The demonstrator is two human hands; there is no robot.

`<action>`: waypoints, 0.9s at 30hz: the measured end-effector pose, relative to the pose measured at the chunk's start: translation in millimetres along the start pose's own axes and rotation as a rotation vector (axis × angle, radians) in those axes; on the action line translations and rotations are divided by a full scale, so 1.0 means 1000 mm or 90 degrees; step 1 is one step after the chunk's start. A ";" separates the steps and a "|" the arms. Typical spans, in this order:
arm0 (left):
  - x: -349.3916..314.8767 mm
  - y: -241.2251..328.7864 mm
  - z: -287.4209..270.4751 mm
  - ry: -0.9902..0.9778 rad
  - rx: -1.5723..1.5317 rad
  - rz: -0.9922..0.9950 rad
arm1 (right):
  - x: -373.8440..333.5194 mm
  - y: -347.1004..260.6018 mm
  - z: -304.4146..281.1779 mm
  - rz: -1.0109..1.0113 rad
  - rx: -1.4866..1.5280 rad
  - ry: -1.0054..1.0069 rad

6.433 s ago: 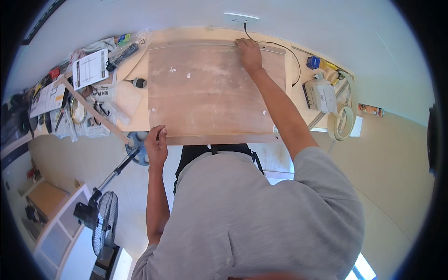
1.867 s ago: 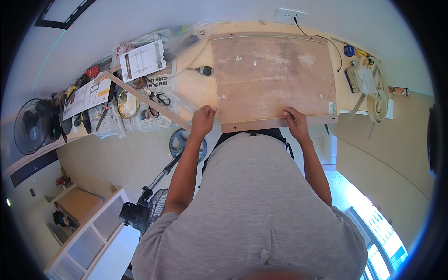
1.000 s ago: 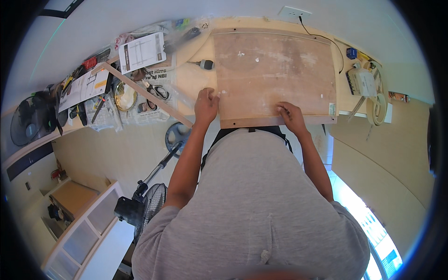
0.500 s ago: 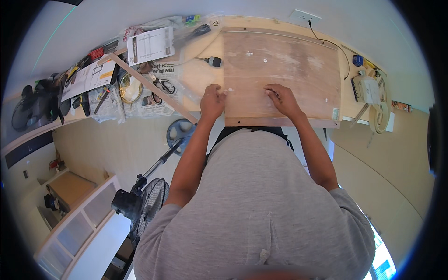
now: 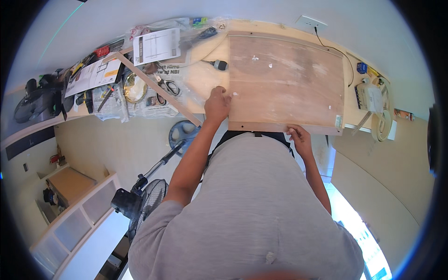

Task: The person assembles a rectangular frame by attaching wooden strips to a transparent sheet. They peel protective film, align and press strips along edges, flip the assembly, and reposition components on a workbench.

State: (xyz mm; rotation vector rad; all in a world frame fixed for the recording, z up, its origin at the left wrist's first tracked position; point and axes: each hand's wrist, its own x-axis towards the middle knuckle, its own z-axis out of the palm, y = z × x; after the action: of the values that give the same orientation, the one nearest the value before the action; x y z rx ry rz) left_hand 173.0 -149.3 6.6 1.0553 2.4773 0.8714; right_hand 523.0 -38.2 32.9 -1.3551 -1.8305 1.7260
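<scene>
A wide, reddish-brown wooden panel (image 5: 284, 88) with a raised front edge lies on the bench ahead of me, with pale scuffs and small white scraps on it. My left hand (image 5: 218, 106) is closed at the panel's left edge, fingers bent and a small white scrap (image 5: 235, 94) beside the fingertips. Lower right, my right hand (image 5: 300, 139) has curled its fingers onto the panel's front edge. Its palm side is hidden.
Left of the panel lie a dark-handled tool (image 5: 218, 65), scissors (image 5: 167, 87), a wooden strip (image 5: 158, 88), a roll of tape (image 5: 135, 87) and printed sheets (image 5: 156, 45). A standing fan (image 5: 149, 205) is at my left. A coil of edging (image 5: 384, 125) hangs at the right.
My right hand has drawn back from the panel's top surface to its front edge. The left hand stays by the left edge. The whole view has shifted slightly.
</scene>
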 end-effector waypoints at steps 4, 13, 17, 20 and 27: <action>0.001 0.000 0.001 0.003 0.019 0.004 | 0.001 0.001 0.003 -0.015 -0.044 -0.002; -0.003 -0.007 0.003 0.009 -0.004 0.028 | 0.005 0.001 -0.002 -0.031 -0.064 -0.035; 0.003 -0.012 -0.002 -0.036 -0.070 0.004 | 0.007 -0.004 -0.005 -0.053 -0.123 -0.058; 0.020 -0.019 -0.027 -0.005 -0.212 0.006 | 0.008 -0.009 -0.004 -0.080 -0.126 -0.062; 0.143 -0.029 -0.134 -0.041 -0.666 -0.105 | 0.006 -0.015 -0.012 -0.048 -0.131 -0.034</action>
State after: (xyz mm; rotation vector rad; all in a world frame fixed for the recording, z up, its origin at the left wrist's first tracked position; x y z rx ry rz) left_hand -5.9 -114.9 84.4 0.4671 1.5877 1.7209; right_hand 522.4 -23.7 46.5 -1.3052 -2.1095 1.5881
